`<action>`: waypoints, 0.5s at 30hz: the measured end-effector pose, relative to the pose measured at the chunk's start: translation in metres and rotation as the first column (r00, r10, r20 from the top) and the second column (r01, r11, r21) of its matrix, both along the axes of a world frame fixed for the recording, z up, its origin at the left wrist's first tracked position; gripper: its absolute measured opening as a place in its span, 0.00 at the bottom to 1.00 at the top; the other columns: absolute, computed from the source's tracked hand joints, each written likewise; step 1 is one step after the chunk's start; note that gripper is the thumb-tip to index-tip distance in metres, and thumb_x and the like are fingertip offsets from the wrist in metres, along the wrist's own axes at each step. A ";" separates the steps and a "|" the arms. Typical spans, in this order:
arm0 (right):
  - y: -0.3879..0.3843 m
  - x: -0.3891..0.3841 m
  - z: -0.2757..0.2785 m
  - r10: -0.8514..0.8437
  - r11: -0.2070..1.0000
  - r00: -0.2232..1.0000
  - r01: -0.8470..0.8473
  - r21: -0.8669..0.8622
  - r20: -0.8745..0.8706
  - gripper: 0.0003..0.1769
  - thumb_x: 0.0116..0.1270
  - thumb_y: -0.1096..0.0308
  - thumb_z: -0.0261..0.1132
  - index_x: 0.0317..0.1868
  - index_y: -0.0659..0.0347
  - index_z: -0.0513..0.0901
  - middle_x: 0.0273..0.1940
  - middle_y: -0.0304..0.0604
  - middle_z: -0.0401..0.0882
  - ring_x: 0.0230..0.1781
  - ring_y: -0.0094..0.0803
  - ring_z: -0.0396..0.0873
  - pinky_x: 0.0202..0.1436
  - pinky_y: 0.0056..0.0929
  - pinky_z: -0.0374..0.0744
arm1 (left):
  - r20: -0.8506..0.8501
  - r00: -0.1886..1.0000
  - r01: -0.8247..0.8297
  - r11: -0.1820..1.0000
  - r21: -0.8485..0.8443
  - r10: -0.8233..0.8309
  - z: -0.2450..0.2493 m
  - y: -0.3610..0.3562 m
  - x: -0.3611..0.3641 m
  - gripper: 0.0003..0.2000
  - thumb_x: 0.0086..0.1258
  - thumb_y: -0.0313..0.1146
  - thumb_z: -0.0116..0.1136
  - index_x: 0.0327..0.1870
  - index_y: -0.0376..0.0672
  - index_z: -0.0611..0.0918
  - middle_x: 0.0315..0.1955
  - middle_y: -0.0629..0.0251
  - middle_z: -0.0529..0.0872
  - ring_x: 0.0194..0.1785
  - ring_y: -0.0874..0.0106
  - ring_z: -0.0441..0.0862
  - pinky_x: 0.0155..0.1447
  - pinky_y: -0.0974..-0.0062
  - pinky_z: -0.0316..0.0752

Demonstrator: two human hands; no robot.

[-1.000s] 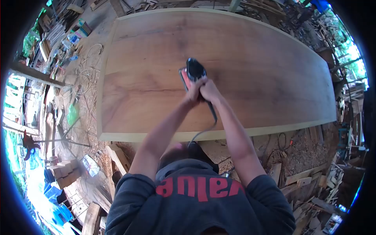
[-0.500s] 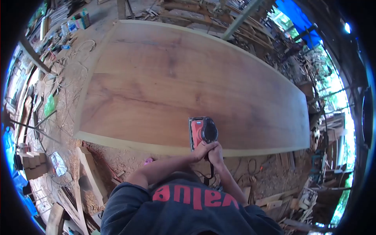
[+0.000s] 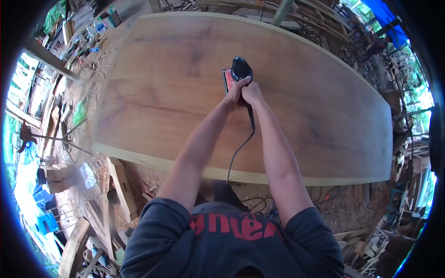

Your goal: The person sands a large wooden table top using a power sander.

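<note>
A red and black power sander (image 3: 242, 70) rests on a large, reddish-brown wooden tabletop (image 3: 157, 69) with a pale edge. Both arms reach forward over the wood. My left hand (image 3: 235, 92) is wrapped round the left rear of the sander. On the other side my right hand (image 3: 252, 93) grips it too, close against the left one. From beneath the hands a black cord (image 3: 238, 148) runs back across the panel towards my body. The sander's underside is hidden.
Wooden blocks (image 3: 54, 173) and a notched timber (image 3: 121, 187) lie at the left. A green bag (image 3: 79, 113) and a woven basket (image 3: 110, 18) are further up that side. Stacked lumber (image 3: 315, 21) lines the far side. Sawdust covers the ground.
The sander has moved forward, from near the panel's front edge to further in, with both hands on it. My arms are now stretched out, and the cord lies over the wood.
</note>
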State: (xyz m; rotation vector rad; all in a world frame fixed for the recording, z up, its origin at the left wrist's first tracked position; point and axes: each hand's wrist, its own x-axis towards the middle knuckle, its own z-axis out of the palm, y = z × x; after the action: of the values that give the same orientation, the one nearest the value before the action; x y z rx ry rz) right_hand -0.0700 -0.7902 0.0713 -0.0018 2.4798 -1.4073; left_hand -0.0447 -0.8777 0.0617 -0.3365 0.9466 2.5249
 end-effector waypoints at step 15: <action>0.186 0.330 0.014 -0.252 0.964 0.968 0.250 -0.091 -0.015 0.17 0.64 0.58 0.67 0.35 0.68 0.80 0.23 0.41 0.79 0.22 0.25 0.77 0.22 0.28 0.75 | -0.018 0.968 0.239 0.946 -0.220 -0.248 -0.003 0.177 0.296 0.21 0.66 0.52 0.56 0.40 0.40 0.79 0.28 0.66 0.80 0.26 0.77 0.77 0.25 0.77 0.69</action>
State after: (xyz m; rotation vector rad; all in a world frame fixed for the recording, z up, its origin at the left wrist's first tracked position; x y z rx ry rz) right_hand 0.2604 -0.6047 0.0854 0.2875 2.5065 -1.6259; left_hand 0.2516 -0.7004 0.0591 -0.2110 1.2063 2.2193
